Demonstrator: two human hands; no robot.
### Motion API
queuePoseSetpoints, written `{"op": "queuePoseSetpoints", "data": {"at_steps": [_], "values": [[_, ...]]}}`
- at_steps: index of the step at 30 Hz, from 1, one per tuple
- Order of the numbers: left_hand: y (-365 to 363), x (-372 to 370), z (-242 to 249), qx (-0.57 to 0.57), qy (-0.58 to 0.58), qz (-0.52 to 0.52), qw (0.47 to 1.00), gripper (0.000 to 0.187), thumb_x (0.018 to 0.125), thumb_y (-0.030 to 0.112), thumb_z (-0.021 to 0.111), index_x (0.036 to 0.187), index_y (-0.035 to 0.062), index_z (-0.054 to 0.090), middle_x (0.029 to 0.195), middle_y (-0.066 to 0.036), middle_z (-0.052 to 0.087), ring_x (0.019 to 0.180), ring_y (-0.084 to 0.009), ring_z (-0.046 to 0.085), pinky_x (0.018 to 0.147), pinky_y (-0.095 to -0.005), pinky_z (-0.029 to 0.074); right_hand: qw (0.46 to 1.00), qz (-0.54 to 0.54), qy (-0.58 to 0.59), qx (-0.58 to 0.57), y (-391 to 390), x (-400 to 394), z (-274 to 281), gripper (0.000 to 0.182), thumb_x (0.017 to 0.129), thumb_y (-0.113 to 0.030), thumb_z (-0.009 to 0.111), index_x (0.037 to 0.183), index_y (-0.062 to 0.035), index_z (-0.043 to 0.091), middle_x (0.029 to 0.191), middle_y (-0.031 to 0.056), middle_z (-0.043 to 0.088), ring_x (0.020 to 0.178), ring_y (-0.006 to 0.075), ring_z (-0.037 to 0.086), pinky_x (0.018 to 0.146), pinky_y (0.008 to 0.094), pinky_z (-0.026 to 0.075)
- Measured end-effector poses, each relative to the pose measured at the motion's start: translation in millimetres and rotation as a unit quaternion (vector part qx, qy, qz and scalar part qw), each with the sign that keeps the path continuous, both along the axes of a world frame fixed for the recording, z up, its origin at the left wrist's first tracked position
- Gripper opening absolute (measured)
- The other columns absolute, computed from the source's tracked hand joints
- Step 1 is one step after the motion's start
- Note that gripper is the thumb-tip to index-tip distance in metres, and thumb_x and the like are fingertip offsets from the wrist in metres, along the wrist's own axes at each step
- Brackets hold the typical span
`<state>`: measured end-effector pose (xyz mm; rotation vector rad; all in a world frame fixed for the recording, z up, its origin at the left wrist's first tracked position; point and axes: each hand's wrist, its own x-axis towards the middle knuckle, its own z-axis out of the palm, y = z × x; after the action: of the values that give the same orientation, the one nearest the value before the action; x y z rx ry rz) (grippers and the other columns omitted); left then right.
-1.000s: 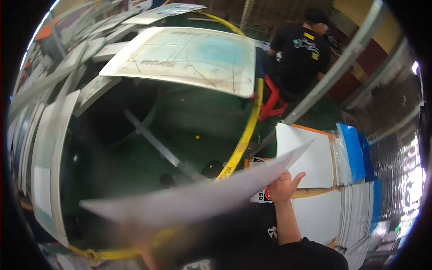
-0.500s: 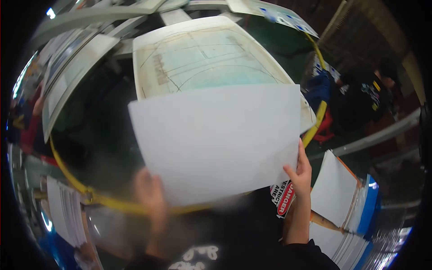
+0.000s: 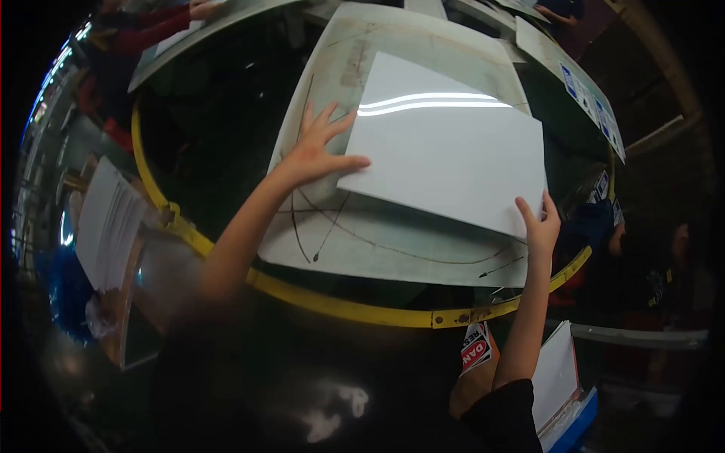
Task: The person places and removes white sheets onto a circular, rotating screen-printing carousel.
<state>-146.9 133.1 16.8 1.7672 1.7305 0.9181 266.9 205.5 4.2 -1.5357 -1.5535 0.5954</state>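
A glossy white sheet (image 3: 445, 151) lies tilted over the pale, marked board (image 3: 393, 241), its near edge seemingly raised a little. My left hand (image 3: 313, 151) is spread at the sheet's left side, fingers apart, the thumb at or just over its edge. At the lower right corner my right hand (image 3: 540, 223) grips the sheet, thumb on top and fingers round the right edge. Curved dark lines and small arrow marks show on the board in front of the sheet.
A yellow rail (image 3: 340, 308) curves round the near side. Stacked white sheets stand at the left (image 3: 109, 226) and lower right (image 3: 555, 377). Another board (image 3: 574, 83) with blue-and-white prints is at the upper right. A co-worker's red sleeve (image 3: 162, 26) shows upper left; people are at the right.
The white sheet has moved forward and right, onto the board. My left hand has gone forward and opened at its side; my right hand still grips it. The view has shifted.
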Motion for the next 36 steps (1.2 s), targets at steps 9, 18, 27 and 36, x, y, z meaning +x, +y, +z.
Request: {"op": "queuePoseSetpoints", "data": {"at_steps": [9,18,27,36], "values": [[18.5,-12.8,-32.1,0.005,0.165,0.054,0.985,0.095,0.050,0.066,0.074,0.130,0.0198,0.051,0.148,-0.028,0.007,0.131,-0.0494,-0.023,0.100,-0.0652,-0.010,0.983,0.004,-0.180,0.034,32.0,-30.0,-3.7,0.092,0.058,-0.039,0.083,0.125,0.0101,0.043,0.120,0.0240,0.045,0.113,0.0343,0.046,0.097,0.0394,0.037],[12.4,-14.7,-43.5,-0.023,0.205,0.079,0.975,0.092,0.049,0.066,0.074,0.127,0.0233,0.054,0.150,-0.021,0.004,0.131,-0.0485,-0.022,0.099,-0.0654,-0.011,0.976,0.017,-0.214,0.029,34.7,-40.5,-13.1,0.090,0.058,-0.038,0.083,0.127,0.0059,0.044,0.116,0.0229,0.046,0.110,0.0347,0.047,0.095,0.0398,0.038],[12.4,-13.8,-47.6,-0.042,0.254,0.079,0.963,0.094,0.052,0.073,0.068,0.130,0.0245,0.051,0.151,-0.020,0.001,0.130,-0.0491,-0.025,0.093,-0.0716,-0.011,0.974,0.037,-0.222,0.022,44.7,-38.1,-20.6,0.090,0.058,-0.038,0.083,0.127,0.0052,0.044,0.116,0.0221,0.046,0.110,0.0344,0.047,0.095,0.0396,0.038],[12.2,-11.9,-42.5,-0.039,0.284,0.074,0.955,0.093,0.054,0.075,0.064,0.131,0.0250,0.050,0.151,-0.018,-0.001,0.131,-0.0480,-0.024,0.093,-0.0724,-0.011,0.969,0.036,-0.243,0.007,45.1,-35.2,-25.6,0.092,0.060,-0.040,0.082,0.128,0.0072,0.042,0.118,0.0234,0.046,0.112,0.0349,0.047,0.096,0.0392,0.038]]}}
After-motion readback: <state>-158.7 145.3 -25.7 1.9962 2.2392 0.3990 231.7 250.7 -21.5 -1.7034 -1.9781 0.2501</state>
